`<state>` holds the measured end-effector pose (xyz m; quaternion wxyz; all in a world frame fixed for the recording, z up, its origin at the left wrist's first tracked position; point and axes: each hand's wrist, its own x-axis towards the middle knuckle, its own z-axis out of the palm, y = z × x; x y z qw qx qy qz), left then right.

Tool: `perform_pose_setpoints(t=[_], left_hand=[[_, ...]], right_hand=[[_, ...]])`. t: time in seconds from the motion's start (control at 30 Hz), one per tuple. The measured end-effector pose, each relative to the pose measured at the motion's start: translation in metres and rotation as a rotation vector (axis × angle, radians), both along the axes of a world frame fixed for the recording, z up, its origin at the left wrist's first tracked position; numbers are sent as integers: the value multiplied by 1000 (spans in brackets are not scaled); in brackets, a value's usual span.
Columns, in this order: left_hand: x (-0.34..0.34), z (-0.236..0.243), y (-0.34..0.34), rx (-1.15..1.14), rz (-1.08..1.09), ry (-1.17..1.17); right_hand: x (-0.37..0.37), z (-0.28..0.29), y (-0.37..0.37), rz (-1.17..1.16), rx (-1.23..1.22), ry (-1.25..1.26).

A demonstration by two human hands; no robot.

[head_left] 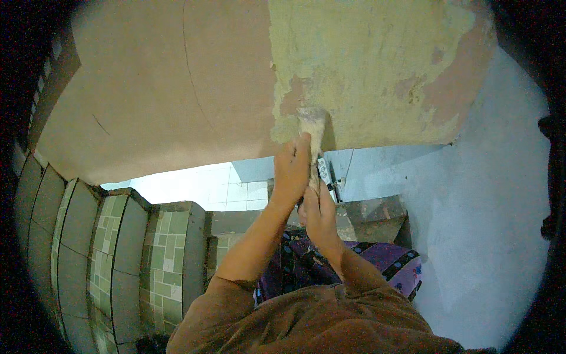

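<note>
Both my hands are on a wide-bladed scraper (312,125) smeared with pale material. Its blade edge meets the wall (230,71) at the lower border of a yellowish patch (365,65), beside a bare pinkish spot. My left hand (292,171) is wrapped around the tool just below the blade. Lower down, my right hand (320,219) grips the handle, most of which the fingers hide. Rough, flaked edges surround the yellowish patch, and the left part of the wall is plain pinkish brown.
Tiled stair steps (165,253) descend along the left. A bluish wall (477,236) rises at the right. Purple patterned cloth (401,268) covers my lap. Beneath the wall's lower edge show a white tiled floor (218,186) and a small dark-and-white object (328,177), partly hidden by my hands.
</note>
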<state>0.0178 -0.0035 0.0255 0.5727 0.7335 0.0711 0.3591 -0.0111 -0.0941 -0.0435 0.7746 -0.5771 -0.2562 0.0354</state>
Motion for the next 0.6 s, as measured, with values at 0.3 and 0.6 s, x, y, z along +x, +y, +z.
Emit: perform_pose_setpoints(t=[0.3, 0.6], left_hand=[[-4, -8, 1, -133, -87, -14], [-32, -31, -13, -31, -7, 5]], right_hand=[[5, 3, -17, -8, -200, -202], [-28, 55, -149, -349, -506, -643]])
